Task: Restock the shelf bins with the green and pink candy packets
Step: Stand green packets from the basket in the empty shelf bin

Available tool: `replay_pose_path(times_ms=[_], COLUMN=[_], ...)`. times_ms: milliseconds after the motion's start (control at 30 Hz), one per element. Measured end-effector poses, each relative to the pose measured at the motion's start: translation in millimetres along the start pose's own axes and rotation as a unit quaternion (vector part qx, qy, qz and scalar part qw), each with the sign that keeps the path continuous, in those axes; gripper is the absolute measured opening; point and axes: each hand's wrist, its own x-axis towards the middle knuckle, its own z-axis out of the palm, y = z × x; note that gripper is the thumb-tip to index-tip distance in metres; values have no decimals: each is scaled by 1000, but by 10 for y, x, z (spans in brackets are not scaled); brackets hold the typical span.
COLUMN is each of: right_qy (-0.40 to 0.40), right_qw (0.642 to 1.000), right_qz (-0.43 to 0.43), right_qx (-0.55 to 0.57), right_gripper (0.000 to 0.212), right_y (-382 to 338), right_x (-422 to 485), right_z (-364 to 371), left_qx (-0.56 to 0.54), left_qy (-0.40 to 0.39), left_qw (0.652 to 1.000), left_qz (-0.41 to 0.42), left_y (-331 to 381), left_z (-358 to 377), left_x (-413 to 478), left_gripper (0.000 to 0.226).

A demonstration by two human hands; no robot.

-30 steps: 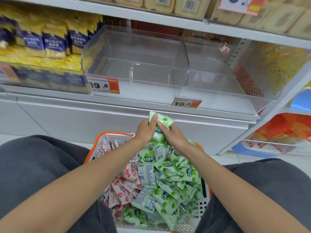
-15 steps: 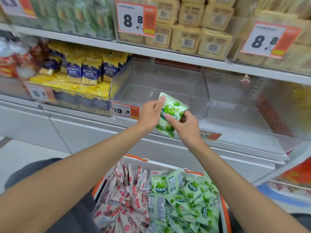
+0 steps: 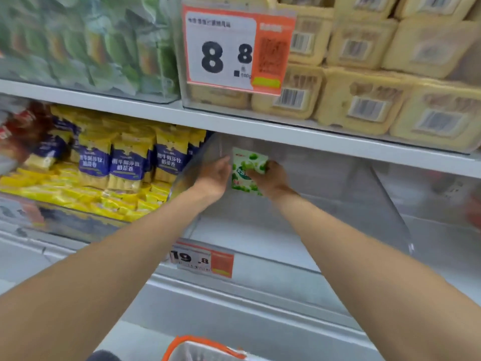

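Packet (image 3: pixel 248 169) of green candy reaches the shelf: a second ago it was being pulled from the heap in the basket (image 3: pixel 205 343), half a second ago it hung in front of the price tag (image 3: pixel 203 260), and it now stands upright deep inside the clear bin (image 3: pixel 260 238), close to the bin's left wall and under the shelf above. Both arms have stretched forward with it. The right hand (image 3: pixel 270 181) grips the packet's right edge, thumb across the printed front and fingers curled behind. The left hand (image 3: pixel 214 175) lies alongside its left edge with fingers fairly straight, steadying rather than clasping; motion blur hides whether the palm truly touches. Whether the packet's lower edge rests on the bin floor or hangs just above it cannot be told.

The view has swung up with the reach, so only the basket's orange rim shows at the bottom edge and its stock of green and pink candy is out of sight. No other packet shows in the bin, which suggests this is the first one in and the restock has barely begun. Yellow packs (image 3: pixel 125 165) fill the neighbouring bin to the left.
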Motion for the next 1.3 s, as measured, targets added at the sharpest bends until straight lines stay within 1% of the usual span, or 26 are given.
replay_pose_path(times_ms=[67, 133, 300, 367, 400, 467, 500, 567, 600, 633, 700, 733, 833, 867, 933, 1000, 1033, 1133, 1300], right_qy=[-13, -9, 57, 91, 95, 76, 69, 64, 71, 84, 97, 87, 63, 64, 74, 70, 64, 49, 22], right_qw=[1000, 1000, 998, 994, 995, 997, 998, 998, 997, 996, 995, 996, 998, 998, 997, 997, 997, 996, 994], right_qz=[-9, 0, 19, 25, 22, -1, -9, -8, -2, 3, 26, 27, 8, 13, 23, 28, 29, 21, 30], right_qx=[-15, -7, 31, 47, 35, 5, 2, -2, 1, 1, 7, 6, 0, 3, 2, 21, 40, 69, 102], right_gripper=[41, 43, 39, 38, 34, 15, 11, 24, 22, 16, 21, 20, 38, 38, 27, 21, 21, 31, 23], right_y=[13, 74, 230, 217, 213, 204, 199, 192, 201, 196, 214, 231, 242, 242, 245, 249, 254, 279, 332], right_x=[135, 218, 201, 180, 190, 234, 246, 241, 250, 239, 231, 245, 236, 226, 212, 206, 212, 204, 225], right_z=[158, 270, 366, 368, 362, 344, 340, 348, 361, 367, 375, 378, 394, 393, 372, 353, 353, 348, 331], left_qx=[21, 45, 119, 126, 122, 110, 111, 116, 121, 126, 125, 123, 124, 124, 126, 133, 134, 128, 116], left_qy=[-11, -16, -56, -58, -48, -25, -18, -18, -22, -25, -28, -27, -17, -13, -12, -13, -17, -33, -55], left_qw=[1000, 999, 991, 990, 991, 993, 993, 992, 992, 991, 991, 992, 992, 992, 992, 991, 990, 991, 992], left_qz=[-2, -6, -21, -27, -26, -30, -32, -33, -30, -26, -26, -27, -34, -33, -32, -27, -27, -23, -8], left_y=[-79, -163, -301, -288, -286, -298, -304, -303, -301, -300, -305, -316, -343, -355, -362, -356, -354, -366, -381], left_z=[106, 174, 250, 251, 246, 227, 214, 206, 212, 215, 216, 217, 219, 220, 222, 224, 225, 226, 205], left_x=[137, 218, 296, 272, 271, 261, 251, 225, 214, 206, 211, 224, 241, 248, 257, 267, 270, 284, 307], left_gripper=[44, 46, 51, 53, 56, 62, 64, 65, 64, 63, 62, 62, 63, 65, 68, 69, 69, 66, 69])
